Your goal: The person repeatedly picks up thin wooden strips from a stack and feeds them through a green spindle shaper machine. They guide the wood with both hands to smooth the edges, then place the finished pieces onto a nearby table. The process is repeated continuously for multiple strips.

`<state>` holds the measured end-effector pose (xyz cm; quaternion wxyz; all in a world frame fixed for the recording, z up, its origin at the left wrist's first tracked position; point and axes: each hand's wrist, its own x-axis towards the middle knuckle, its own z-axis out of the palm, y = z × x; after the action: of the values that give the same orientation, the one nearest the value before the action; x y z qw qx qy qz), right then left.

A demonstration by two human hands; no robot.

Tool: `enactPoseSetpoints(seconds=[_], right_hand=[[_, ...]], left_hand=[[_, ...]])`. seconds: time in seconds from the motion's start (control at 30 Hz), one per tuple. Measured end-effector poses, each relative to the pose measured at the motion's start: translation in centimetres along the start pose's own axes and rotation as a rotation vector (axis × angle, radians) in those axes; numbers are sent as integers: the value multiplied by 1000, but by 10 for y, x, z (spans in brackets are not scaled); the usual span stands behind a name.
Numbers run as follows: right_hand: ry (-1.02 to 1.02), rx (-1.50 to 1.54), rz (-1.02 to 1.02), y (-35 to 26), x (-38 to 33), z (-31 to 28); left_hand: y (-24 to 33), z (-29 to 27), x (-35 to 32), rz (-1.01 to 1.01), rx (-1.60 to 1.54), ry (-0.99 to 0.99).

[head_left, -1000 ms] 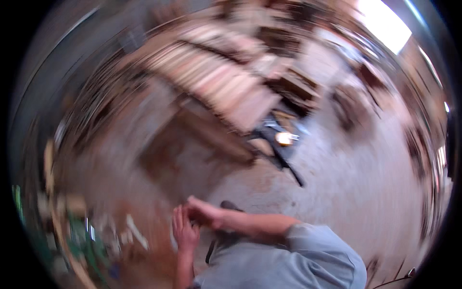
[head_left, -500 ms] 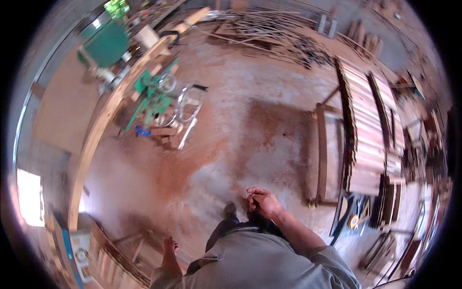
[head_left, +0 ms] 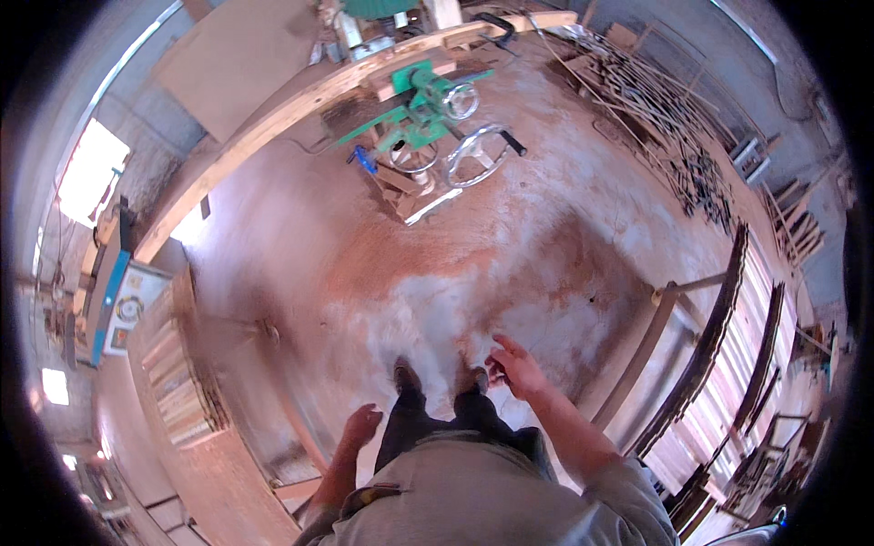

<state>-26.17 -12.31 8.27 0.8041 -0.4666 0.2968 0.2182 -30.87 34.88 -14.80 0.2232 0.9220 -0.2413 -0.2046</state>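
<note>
My right hand (head_left: 517, 369) hangs in front of me over the dusty floor, its fingers loosely bent and apart, with nothing in it. Lower and to the left is my left hand (head_left: 363, 424), its fingers curled in; I see nothing held in it. Neither hand touches anything. My two shoes (head_left: 407, 374) stand on the floor just beyond my hands. A worktable with stacked wooden strips (head_left: 177, 382) is nearest my left hand. On my right side a wooden stand (head_left: 642, 350) carries rows of pinkish boards (head_left: 719, 364).
Ahead stands a green machine (head_left: 423, 109) with metal handwheels (head_left: 478, 156). A long timber beam (head_left: 264, 136) runs past it on the left. Thin wood strips (head_left: 655, 109) lie heaped at the far right. A blue-edged machine (head_left: 123, 300) stands at the left.
My view has swung left, so the green machine and the board stand shift rightward. Both shoes show now. My right hand's fingers have loosened apart, and more of my left forearm shows.
</note>
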Motion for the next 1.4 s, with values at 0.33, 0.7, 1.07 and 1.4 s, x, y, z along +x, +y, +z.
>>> enactPoseSetpoints(seconds=[0.33, 0.7, 1.07, 1.4], right_hand=[[65, -189, -1000, -144, -13, 214], [-29, -649, -311, 26, 70, 273], [85, -880, -303, 12, 85, 333], [379, -782, -192, 21, 65, 302]], left_hand=[[1, -157, -57, -961, -612, 569], [-119, -293, -157, -1266, -870, 1479], [-325, -443, -82, -1075, -832, 1312], [-376, -508, -38, -1209, -942, 1266]])
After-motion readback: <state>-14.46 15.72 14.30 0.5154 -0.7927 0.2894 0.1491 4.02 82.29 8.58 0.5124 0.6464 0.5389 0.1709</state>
